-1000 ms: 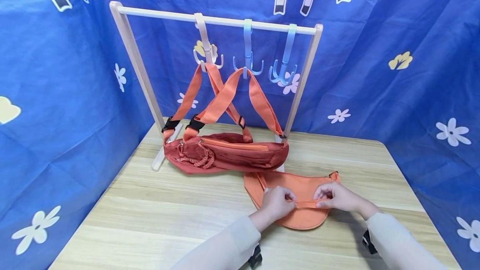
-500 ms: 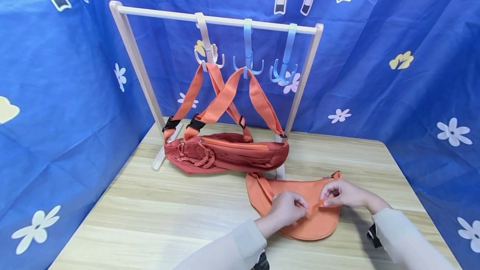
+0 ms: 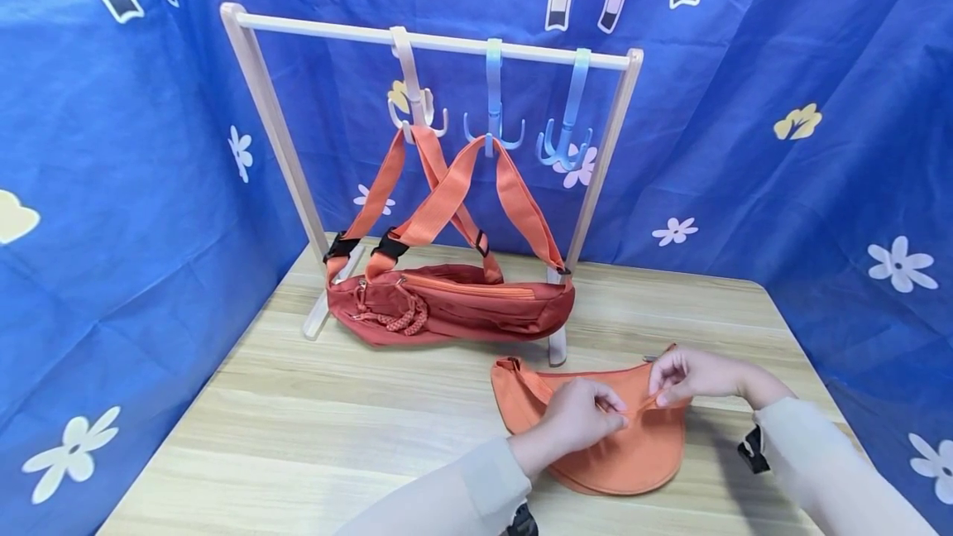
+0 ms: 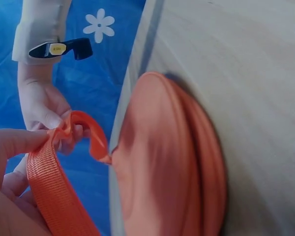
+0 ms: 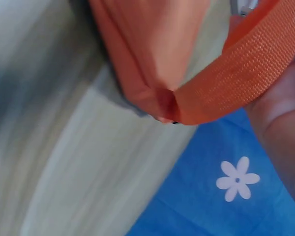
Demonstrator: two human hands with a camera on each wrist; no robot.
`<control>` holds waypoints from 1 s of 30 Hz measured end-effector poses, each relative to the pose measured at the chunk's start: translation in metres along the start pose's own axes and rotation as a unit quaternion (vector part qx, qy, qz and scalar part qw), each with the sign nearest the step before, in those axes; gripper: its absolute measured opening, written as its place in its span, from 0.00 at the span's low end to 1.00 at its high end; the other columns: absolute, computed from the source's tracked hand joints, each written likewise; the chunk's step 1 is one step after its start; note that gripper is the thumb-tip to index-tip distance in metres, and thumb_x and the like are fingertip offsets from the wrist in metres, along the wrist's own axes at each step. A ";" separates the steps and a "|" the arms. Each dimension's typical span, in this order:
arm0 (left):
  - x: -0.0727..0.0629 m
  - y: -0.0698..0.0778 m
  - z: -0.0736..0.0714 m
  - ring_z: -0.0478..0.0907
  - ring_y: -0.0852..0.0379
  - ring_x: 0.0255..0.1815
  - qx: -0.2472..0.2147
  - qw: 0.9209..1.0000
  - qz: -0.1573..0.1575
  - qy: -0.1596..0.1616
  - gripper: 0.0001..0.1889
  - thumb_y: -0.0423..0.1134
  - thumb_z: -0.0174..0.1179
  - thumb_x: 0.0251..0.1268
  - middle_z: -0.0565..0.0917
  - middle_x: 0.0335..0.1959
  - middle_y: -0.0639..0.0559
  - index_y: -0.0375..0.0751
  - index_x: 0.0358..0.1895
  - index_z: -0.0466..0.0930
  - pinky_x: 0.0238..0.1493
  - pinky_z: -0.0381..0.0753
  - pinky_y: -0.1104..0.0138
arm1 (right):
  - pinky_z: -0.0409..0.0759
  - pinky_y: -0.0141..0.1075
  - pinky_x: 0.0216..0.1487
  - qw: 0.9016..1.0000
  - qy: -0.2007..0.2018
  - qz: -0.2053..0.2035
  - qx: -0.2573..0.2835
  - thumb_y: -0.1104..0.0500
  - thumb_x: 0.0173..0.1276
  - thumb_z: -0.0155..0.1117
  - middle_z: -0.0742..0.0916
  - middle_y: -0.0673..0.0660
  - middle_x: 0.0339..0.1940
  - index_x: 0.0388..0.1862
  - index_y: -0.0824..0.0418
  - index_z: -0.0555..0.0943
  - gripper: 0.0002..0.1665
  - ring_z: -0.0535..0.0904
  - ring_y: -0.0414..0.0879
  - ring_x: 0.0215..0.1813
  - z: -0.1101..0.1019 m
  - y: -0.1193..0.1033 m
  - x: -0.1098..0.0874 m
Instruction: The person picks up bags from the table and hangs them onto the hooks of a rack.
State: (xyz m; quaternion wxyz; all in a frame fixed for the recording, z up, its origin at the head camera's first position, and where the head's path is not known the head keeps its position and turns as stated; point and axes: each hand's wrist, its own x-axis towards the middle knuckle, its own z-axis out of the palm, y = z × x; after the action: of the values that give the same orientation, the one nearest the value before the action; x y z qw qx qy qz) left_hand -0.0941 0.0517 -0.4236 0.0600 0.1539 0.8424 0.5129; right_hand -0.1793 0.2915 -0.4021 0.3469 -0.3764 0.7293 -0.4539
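An orange waist bag (image 3: pixel 633 466) with a curved bottom edge is at the front right, close over the table. Its orange strap (image 4: pixel 59 191) runs up from the bag between my two hands. My left hand (image 3: pixel 573 420) pinches the strap between thumb and fingers. A short way to the right, my right hand (image 3: pixel 692 375) pinches another stretch of it. The left wrist view shows the strap bunched at both fingertips, with the bag (image 4: pixel 157 157) beside it. In the right wrist view the webbing (image 5: pixel 241 78) curves from the bag's corner to my right palm.
A white rack (image 3: pixel 439 40) stands behind, carrying a white hook (image 3: pixel 409 89) and two blue hooks (image 3: pixel 495 98). Dark red waist bags (image 3: pixel 476 313) hang from the white and middle hooks by orange straps. Blue patterned cloth (image 3: pixel 744 189) surrounds the wooden table (image 3: pixel 313 437).
Both hands have drawn the orange bag toward the front right, away from the red bags. The strap stays pinched, and the right hand has shifted further right.
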 end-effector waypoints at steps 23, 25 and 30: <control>0.016 0.036 -0.063 0.71 0.61 0.10 0.050 0.994 0.017 -0.099 0.04 0.44 0.59 0.68 0.79 0.14 0.65 0.51 0.36 0.74 0.15 0.67 0.70 | 0.76 0.32 0.24 0.999 -0.047 -0.005 0.027 0.71 0.70 0.52 0.82 0.51 0.25 0.40 0.74 0.73 0.04 0.73 0.43 0.19 -0.027 -0.064 0.006; 0.018 0.040 -0.071 0.70 0.61 0.10 0.060 0.993 0.031 -0.098 0.04 0.44 0.58 0.68 0.78 0.14 0.65 0.50 0.37 0.75 0.15 0.67 0.70 | 0.76 0.33 0.22 0.999 -0.044 -0.019 0.020 0.72 0.70 0.52 0.83 0.52 0.25 0.39 0.74 0.73 0.03 0.71 0.49 0.17 -0.028 -0.071 0.007; 0.021 0.053 -0.090 0.67 0.60 0.09 0.068 0.992 0.058 -0.093 0.04 0.44 0.59 0.67 0.78 0.13 0.63 0.50 0.38 0.78 0.14 0.65 0.70 | 0.74 0.33 0.19 0.999 -0.019 -0.034 -0.014 0.73 0.69 0.54 0.82 0.50 0.25 0.39 0.72 0.75 0.03 0.65 0.58 0.16 -0.033 -0.091 0.010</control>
State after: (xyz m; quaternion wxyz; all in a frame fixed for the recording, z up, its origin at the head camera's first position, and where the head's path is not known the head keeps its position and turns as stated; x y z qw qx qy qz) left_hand -0.1270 0.0050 -0.3338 0.0974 0.2528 0.8557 0.4410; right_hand -0.1910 0.2686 -0.3077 0.3396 -0.4142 0.7156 -0.4485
